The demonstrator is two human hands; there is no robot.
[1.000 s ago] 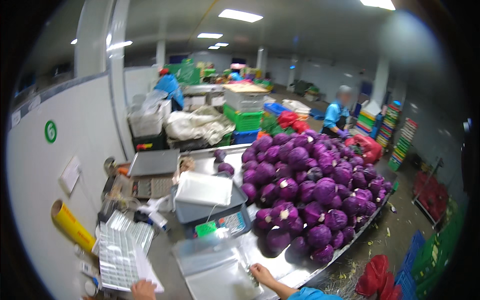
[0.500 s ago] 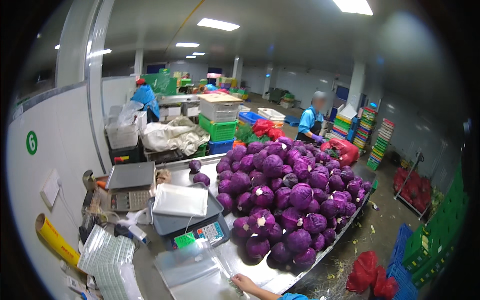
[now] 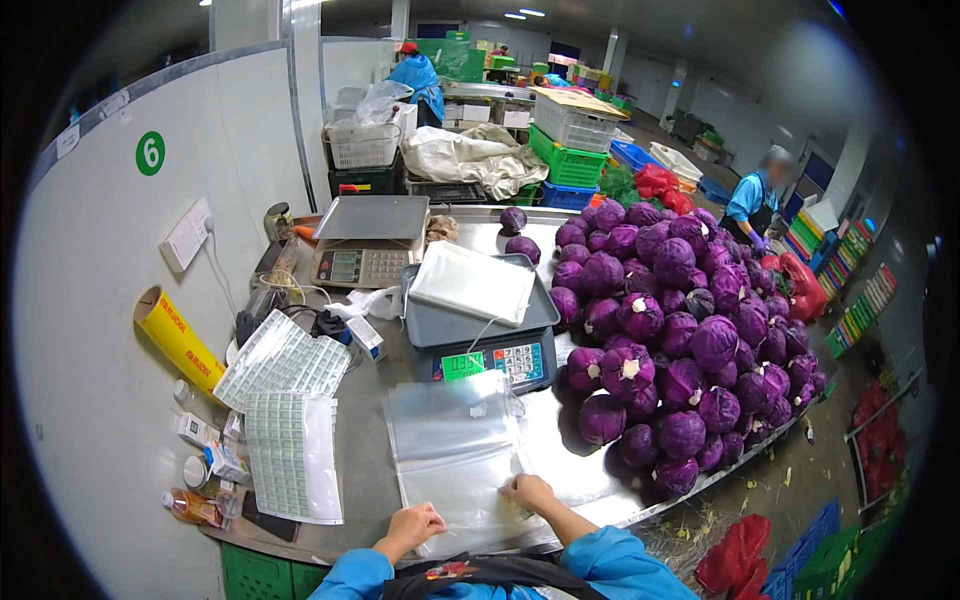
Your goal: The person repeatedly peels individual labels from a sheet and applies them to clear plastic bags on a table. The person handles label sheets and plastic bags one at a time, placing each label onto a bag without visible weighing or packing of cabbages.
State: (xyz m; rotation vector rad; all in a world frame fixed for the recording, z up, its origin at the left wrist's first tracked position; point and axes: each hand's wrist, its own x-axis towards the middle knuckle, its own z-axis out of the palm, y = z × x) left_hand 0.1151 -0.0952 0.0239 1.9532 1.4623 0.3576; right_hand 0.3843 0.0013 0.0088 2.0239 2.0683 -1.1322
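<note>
A pile of clear plastic bags lies flat on the steel table in front of me. At its near left edge, my left hand has its fingers pinched together on the plastic. My right hand grips the near right side of the bags with curled fingertips. Just beyond stands a digital scale with a lit green display, carrying a second stack of clear bags. To the right rises a large heap of purple cabbages, some with pale cut stems.
Green-printed label sheets, a yellow tube and small bottles line the left side. Another scale stands farther back. Two loose cabbages sit behind the heap. Co-workers in blue stand beyond. Red sacks lie on the floor at right.
My view has swung left, shifting the table and cabbages rightward in the picture. My left hand has come into view at the bags; my right hand is still on them.
</note>
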